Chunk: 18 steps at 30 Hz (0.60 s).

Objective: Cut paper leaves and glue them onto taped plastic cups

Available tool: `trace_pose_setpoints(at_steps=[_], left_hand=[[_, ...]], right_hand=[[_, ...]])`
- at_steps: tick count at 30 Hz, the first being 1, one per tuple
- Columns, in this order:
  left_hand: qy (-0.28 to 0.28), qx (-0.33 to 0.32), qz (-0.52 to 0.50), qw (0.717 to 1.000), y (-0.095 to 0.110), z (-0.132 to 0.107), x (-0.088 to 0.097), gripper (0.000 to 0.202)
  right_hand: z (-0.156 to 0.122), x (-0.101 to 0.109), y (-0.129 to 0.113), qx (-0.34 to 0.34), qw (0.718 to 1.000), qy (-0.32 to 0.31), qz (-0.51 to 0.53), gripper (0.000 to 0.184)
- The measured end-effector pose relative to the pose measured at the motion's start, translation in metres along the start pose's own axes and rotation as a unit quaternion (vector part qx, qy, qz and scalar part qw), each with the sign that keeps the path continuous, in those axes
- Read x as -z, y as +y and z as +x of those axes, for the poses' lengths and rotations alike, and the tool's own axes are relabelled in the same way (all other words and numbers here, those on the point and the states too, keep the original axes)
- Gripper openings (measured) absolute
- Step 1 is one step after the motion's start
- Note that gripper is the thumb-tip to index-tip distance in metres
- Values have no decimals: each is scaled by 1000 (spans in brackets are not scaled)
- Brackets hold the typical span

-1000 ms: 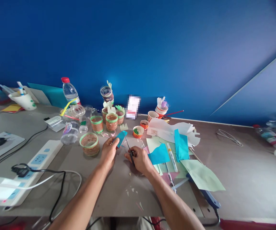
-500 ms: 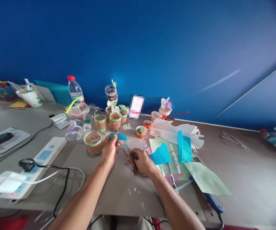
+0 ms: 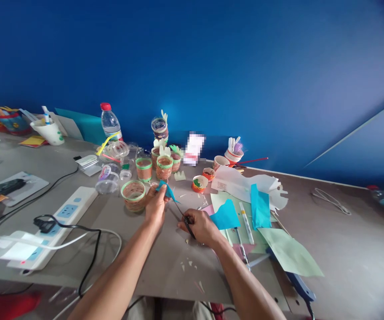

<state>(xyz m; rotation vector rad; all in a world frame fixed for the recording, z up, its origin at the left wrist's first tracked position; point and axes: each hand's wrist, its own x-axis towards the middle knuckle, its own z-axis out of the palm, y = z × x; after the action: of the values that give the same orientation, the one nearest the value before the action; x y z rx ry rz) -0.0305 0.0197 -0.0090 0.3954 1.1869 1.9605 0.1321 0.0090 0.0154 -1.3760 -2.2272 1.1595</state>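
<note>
My left hand (image 3: 156,204) pinches a small piece of blue paper (image 3: 167,190) above the desk, thumb on top. In my right hand (image 3: 200,225) is a pair of scissors (image 3: 187,223), its blades pointing up and left to the edge of that paper. Whether the blades are fully closed I cannot tell. Just left of my left hand stands a wide brown-wrapped cup with a green rim (image 3: 133,196). Larger blue paper pieces, one cut with a curved edge (image 3: 225,215) and one strip (image 3: 260,206), lie right of my right hand.
Behind are smaller wrapped cups (image 3: 164,167), orange paper cups (image 3: 200,183) and a red-capped bottle (image 3: 111,122). A power strip (image 3: 66,215) with cables and a glue gun (image 3: 1,193) lie left. Rightward are a marker (image 3: 246,222), green paper (image 3: 290,250) and a blue-handled tool (image 3: 300,286).
The blue paper has turned in my left hand, its free end now angling down toward the scissors. The whole view has shifted slightly, with things sitting a little further right.
</note>
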Motion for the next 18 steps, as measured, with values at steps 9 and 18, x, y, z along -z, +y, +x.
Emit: trace_pose_setpoints(at_steps=[9, 18], left_hand=[[-16, -8, 27, 999, -1, 2, 3, 38], [-7, 6, 46, 999, 2, -2, 2, 38]], right_hand=[[0, -1, 4, 16, 1000, 1, 1, 17], [2, -1, 1, -1, 999, -6, 34, 18]])
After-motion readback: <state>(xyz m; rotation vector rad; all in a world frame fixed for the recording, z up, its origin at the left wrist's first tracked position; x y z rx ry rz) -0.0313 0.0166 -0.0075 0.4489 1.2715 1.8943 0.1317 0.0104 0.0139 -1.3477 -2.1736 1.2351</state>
